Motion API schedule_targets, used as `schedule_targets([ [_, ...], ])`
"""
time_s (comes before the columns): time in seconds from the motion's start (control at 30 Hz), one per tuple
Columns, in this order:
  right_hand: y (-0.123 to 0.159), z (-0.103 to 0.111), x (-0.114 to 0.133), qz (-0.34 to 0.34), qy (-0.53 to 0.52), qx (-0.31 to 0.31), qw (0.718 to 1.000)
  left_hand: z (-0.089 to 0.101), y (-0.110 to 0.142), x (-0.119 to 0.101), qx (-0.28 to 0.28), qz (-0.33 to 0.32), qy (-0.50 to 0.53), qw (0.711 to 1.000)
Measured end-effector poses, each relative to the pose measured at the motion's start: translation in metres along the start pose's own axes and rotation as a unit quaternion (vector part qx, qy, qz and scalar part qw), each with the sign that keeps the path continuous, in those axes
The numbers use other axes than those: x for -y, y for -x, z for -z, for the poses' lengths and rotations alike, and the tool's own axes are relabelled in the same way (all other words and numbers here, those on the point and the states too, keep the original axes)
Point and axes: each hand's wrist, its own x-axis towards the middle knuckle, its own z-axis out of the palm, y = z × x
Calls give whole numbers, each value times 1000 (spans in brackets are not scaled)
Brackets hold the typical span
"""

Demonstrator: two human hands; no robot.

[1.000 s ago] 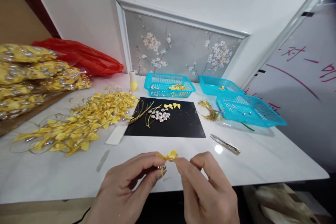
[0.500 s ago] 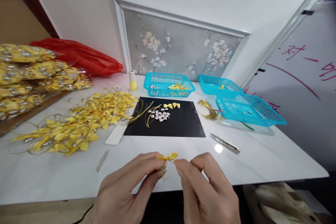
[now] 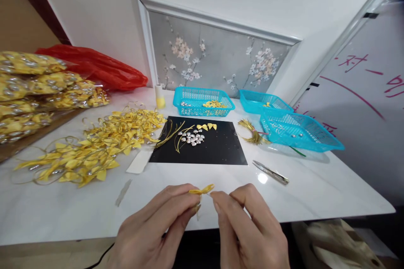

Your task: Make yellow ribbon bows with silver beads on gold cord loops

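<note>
Both hands meet over the near edge of the white table. My left hand pinches a small yellow ribbon bow between thumb and fingers, with a thin gold string hanging from it. My right hand pinches the same bow from the right side with thumb and forefinger. Beyond them lies a black mat carrying silver heart beads, gold strings and loose yellow bows.
A heap of finished yellow bows lies left, with bagged ones and a red plastic bag behind. Three cyan baskets stand at the back and right. Tweezers, a gold string bundle and a small bottle are nearby.
The bow has sunk slightly and flattened between my fingers. The silver piece seen under it a second ago is hidden now. Both hands have barely moved.
</note>
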Motion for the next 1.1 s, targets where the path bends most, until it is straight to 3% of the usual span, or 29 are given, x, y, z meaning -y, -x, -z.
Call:
schedule_targets([
  [0.37,0,-2,1,-23,-11,5,1000,2,-1,-1,10,-8,41,999],
  [0.6,2,-3,0,-57,-28,46,997,3,2,3,21,5,54,998],
  [0.87,4,-9,1,-82,-59,35,994,1,6,5,22,1,69,997],
  [1.1,4,-12,12,-114,-68,4,991,0,22,11,8,-82,37,996],
])
